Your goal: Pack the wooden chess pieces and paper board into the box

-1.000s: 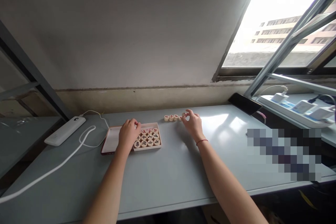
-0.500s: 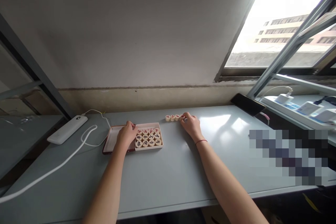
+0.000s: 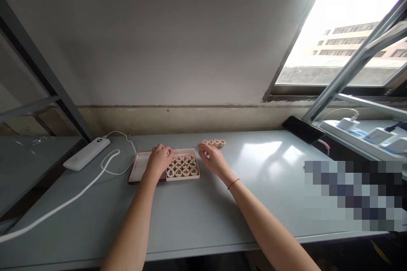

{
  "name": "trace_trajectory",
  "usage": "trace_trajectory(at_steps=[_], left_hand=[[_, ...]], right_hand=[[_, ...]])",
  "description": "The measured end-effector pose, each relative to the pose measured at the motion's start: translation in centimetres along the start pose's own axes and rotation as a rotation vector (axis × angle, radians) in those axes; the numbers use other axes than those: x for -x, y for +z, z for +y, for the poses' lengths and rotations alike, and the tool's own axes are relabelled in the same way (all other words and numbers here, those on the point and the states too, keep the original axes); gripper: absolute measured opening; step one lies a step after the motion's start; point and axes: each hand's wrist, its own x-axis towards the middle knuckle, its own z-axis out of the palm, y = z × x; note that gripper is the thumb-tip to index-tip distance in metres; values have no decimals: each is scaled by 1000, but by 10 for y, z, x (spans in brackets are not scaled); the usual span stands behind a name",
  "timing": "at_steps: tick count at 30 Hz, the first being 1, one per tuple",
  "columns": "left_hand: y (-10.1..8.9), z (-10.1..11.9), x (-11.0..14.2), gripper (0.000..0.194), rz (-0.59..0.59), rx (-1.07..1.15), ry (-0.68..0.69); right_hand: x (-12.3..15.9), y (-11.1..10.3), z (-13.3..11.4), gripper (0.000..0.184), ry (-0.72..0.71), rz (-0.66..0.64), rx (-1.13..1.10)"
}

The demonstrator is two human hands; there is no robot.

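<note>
A shallow box (image 3: pixel 182 177) of round wooden chess pieces (image 3: pixel 182 166) with red and black characters lies on the grey table (image 3: pixel 197 216). Its red-edged lid (image 3: pixel 137 169) lies open to the left. My left hand (image 3: pixel 158 161) rests on the box where lid and tray meet, fingers curled over the tray's left edge. My right hand (image 3: pixel 212 159) hovers just right of the box, fingers loosely spread with nothing visible in them. A short row of chess pieces (image 3: pixel 214 142) stands on the table behind my right hand.
A white power bank (image 3: pixel 86 153) with a looping white cable (image 3: pixel 79 190) lies at the left. A dark phone (image 3: pixel 299 129) leans at the right near a power strip with chargers (image 3: pixel 365 133). A wall and window run along the table's far side.
My right hand left the right end of the piece row and moved left and nearer, toward the box. My left hand stayed on the box, shifting slightly.
</note>
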Motion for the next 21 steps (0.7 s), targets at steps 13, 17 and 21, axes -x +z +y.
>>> trace_trajectory(at_steps=[13, 17, 21], left_hand=[[-17, 2, 7, 26, -177, 170, -51], [-23, 6, 7, 25, -118, 194, -10], [-25, 16, 7, 27, -44, 401, 78]], right_hand=[[7, 21, -22, 36, 99, -121, 82], [7, 17, -23, 36, 81, -92, 67], [7, 13, -27, 35, -110, 72, 40]])
